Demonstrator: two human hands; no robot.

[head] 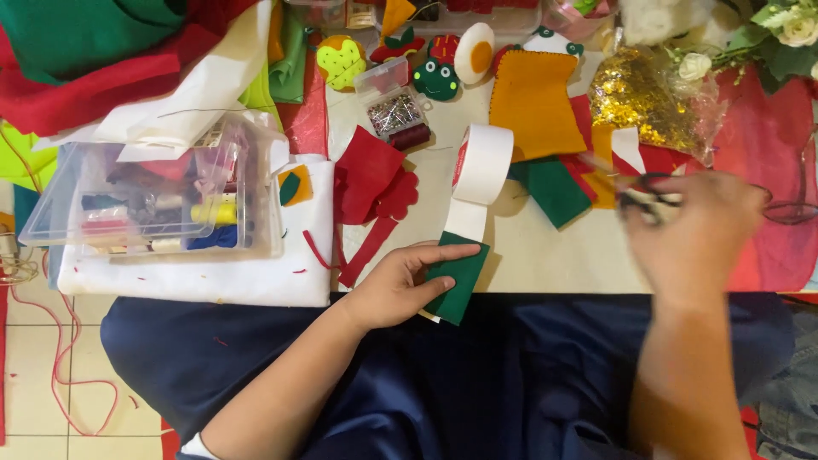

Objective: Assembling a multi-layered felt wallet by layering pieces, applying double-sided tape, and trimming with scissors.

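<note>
Head view: I am seeing the left hand [396,285] lying flat, fingers extended, pressing a green felt piece [460,277] at the table edge [545,264], just below the white tape roll [484,163]. Right hand [694,234] is blurring, closed around dark-handled scissors [649,194]

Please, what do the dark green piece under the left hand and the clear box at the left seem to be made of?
The dark green piece looks like felt: matte, flat colour, soft cut edges, no shine. The clear box looks like hard transparent plastic: its contents show through and its walls catch glossy highlights. The left hand rests on the green piece.
</note>
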